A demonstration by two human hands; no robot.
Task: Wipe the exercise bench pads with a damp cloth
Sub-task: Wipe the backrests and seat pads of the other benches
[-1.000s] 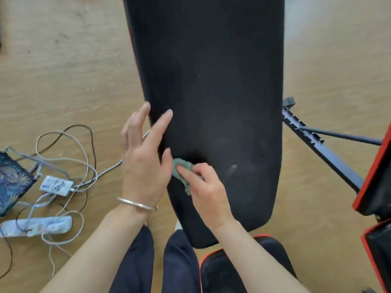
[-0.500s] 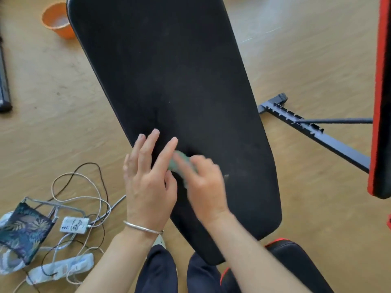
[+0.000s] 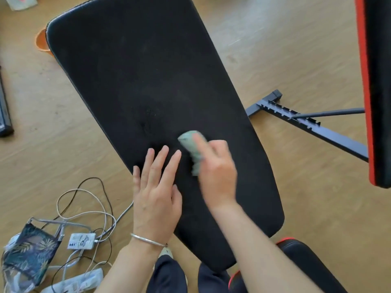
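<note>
The long black back pad (image 3: 148,77) of the exercise bench fills the middle of the view, running from upper left to lower right. My right hand (image 3: 218,170) grips a bunched grey-green cloth (image 3: 191,148) and presses it on the pad's lower half; the hand is blurred with motion. My left hand (image 3: 156,187) rests flat on the pad's left edge just beside it, fingers straight, a silver bangle on the wrist. A second black pad with red trim (image 3: 306,259) shows at the bottom right.
An orange bowl (image 3: 41,44) peeks out behind the pad's top left corner. Tangled cables, a white power strip (image 3: 81,241) and a patterned bag (image 3: 27,254) lie on the wooden floor at lower left. The bench's notched steel frame (image 3: 306,123) and another red-edged pad (image 3: 376,81) stand at right.
My right hand has slid the cloth up and to the right across the pad. The view has pulled back and tilted, showing the pad's top edge. My left hand stays flat beside the cloth.
</note>
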